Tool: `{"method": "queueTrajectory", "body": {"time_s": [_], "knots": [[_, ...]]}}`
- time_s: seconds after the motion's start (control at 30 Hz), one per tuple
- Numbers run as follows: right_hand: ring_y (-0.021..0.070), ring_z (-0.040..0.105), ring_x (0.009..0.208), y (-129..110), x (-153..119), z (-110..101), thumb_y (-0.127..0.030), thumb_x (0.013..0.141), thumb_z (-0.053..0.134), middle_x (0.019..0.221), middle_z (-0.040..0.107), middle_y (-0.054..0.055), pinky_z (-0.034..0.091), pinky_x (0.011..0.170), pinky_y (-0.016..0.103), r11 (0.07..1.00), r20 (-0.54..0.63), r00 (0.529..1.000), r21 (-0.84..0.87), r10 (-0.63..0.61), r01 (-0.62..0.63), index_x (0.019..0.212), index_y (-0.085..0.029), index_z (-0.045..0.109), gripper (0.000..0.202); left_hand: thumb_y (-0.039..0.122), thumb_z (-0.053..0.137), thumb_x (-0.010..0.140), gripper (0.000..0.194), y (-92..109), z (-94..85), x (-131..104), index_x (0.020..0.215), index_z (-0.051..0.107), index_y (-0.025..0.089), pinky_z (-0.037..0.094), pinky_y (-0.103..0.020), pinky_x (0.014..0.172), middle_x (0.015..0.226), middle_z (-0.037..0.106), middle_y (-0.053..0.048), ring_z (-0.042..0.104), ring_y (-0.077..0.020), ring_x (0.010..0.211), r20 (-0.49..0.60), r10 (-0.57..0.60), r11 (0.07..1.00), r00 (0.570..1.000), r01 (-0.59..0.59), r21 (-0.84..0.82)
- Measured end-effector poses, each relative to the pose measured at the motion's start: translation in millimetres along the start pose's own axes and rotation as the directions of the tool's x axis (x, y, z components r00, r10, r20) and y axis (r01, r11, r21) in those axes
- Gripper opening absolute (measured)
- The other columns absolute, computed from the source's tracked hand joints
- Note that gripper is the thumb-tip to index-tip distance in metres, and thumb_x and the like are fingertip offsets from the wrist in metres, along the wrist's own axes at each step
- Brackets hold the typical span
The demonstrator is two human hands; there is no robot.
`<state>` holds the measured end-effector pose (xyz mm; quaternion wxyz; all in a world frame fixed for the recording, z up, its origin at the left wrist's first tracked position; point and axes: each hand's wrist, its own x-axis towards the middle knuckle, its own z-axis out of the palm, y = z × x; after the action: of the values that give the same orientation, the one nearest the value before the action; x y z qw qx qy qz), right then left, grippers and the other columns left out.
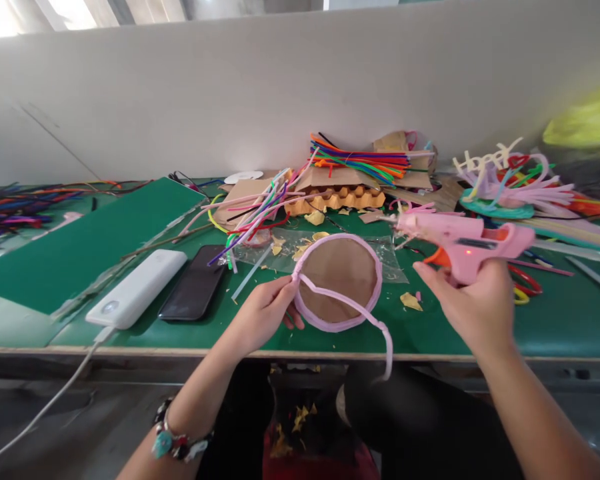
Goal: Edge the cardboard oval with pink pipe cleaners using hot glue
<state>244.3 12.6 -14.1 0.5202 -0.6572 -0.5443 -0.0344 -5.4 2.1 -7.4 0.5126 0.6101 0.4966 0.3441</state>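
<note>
Between thumb and fingers, my left hand (267,310) pinches the left edge of a brown cardboard disc (340,270). A pink pipe cleaner (380,263) runs around the disc's rim. From the pinched spot its loose end crosses the disc's face and hangs past the lower right, beyond the table edge. My right hand (480,307) is closed around the handle of a pink hot glue gun (467,240) with an orange trigger and a small lit light. The gun's nozzle points left, above and to the right of the disc, apart from it.
A white power bank (137,287) with a cable and a black phone (195,283) lie at left, beside a green board (90,243). Behind are pipe cleaner bundles (363,160), an egg carton (335,200), yellow scraps (411,301) and a plastic bag (395,260).
</note>
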Motion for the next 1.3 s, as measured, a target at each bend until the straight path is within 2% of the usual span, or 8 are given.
{"method": "queueTrajectory", "body": {"time_s": [0.1, 0.2, 0.33, 0.57, 1.03, 1.3], "knots": [[0.0112, 0.04, 0.036, -11.7, -14.1, -2.1, -0.051, 0.058, 0.066, 0.039, 0.041, -0.005, 0.034, 0.039, 0.028, 0.99, 0.083, 0.987, -0.025, -0.136, 0.138, 0.051, -0.025, 0.035, 0.041, 0.034, 0.036, 0.083, 0.027, -1.9, 1.8, 0.0, 0.066, 0.047, 0.016, 0.045, -0.019, 0.047, 0.054, 0.052, 0.003, 0.056, -0.0098, 0.049, 0.034, 0.042, 0.999, 0.999, -0.042, -0.013], [0.0106, 0.038, 0.033, -21.7, -24.3, -0.5, -0.05, 0.062, 0.063, 0.035, 0.039, -0.004, 0.032, 0.037, 0.028, 0.955, 0.128, 0.948, -0.029, -0.291, 0.297, 0.046, -0.024, 0.033, 0.043, 0.035, 0.035, 0.084, 0.028, -2.7, 3.4, -1.1, 0.067, 0.047, 0.016, 0.046, -0.019, 0.048, 0.056, 0.052, 0.003, 0.056, -0.0094, 0.05, 0.052, 0.075, 0.997, 0.996, -0.076, 0.004], [0.0091, 0.036, 0.03, -37.4, -26.7, 0.8, -0.043, 0.066, 0.06, 0.033, 0.039, -0.004, 0.028, 0.033, 0.026, 0.924, 0.161, 0.913, -0.023, -0.374, 0.382, 0.044, -0.024, 0.031, 0.041, 0.035, 0.035, 0.085, 0.029, -2.1, 4.5, -3.2, 0.066, 0.047, 0.016, 0.046, -0.02, 0.048, 0.056, 0.051, 0.002, 0.055, -0.0098, 0.051, 0.064, 0.106, 0.994, 0.992, -0.108, 0.024], [0.0111, 0.043, 0.032, -42.5, -25.7, 4.0, -0.034, 0.066, 0.054, 0.034, 0.042, -0.002, 0.031, 0.034, 0.024, 0.922, 0.209, 0.906, -0.037, -0.369, 0.384, 0.044, -0.024, 0.033, 0.032, 0.032, 0.032, 0.086, 0.029, -0.9, 2.7, -5.1, 0.066, 0.046, 0.016, 0.046, -0.019, 0.048, 0.056, 0.051, 0.002, 0.055, -0.0095, 0.051, 0.08, 0.138, 0.988, 0.987, -0.142, 0.055], [0.0107, 0.042, 0.033, -41.2, -24.6, 5.0, -0.034, 0.064, 0.049, 0.034, 0.042, -0.001, 0.033, 0.036, 0.023, 0.947, 0.269, 0.917, -0.042, -0.295, 0.318, 0.043, -0.024, 0.034, 0.028, 0.031, 0.031, 0.086, 0.029, 0.2, 3.0, -5.4, 0.064, 0.045, 0.017, 0.046, -0.019, 0.048, 0.054, 0.052, 0.002, 0.055, -0.0094, 0.049, 0.064, 0.145, 0.983, 0.987, -0.151, 0.104], [0.0118, 0.043, 0.032, -37.9, -22.9, 6.3, -0.031, 0.065, 0.048, 0.035, 0.045, 0.0, 0.032, 0.035, 0.024, 0.938, 0.222, 0.918, -0.04, -0.328, 0.345, 0.046, -0.024, 0.032, 0.026, 0.031, 0.03, 0.087, 0.029, 0.2, 2.6, -5.4, 0.066, 0.045, 0.017, 0.046, -0.018, 0.05, 0.058, 0.05, 0.003, 0.055, -0.0091, 0.052, 0.08, 0.151, 0.98, 0.985, -0.16, 0.116]]}}
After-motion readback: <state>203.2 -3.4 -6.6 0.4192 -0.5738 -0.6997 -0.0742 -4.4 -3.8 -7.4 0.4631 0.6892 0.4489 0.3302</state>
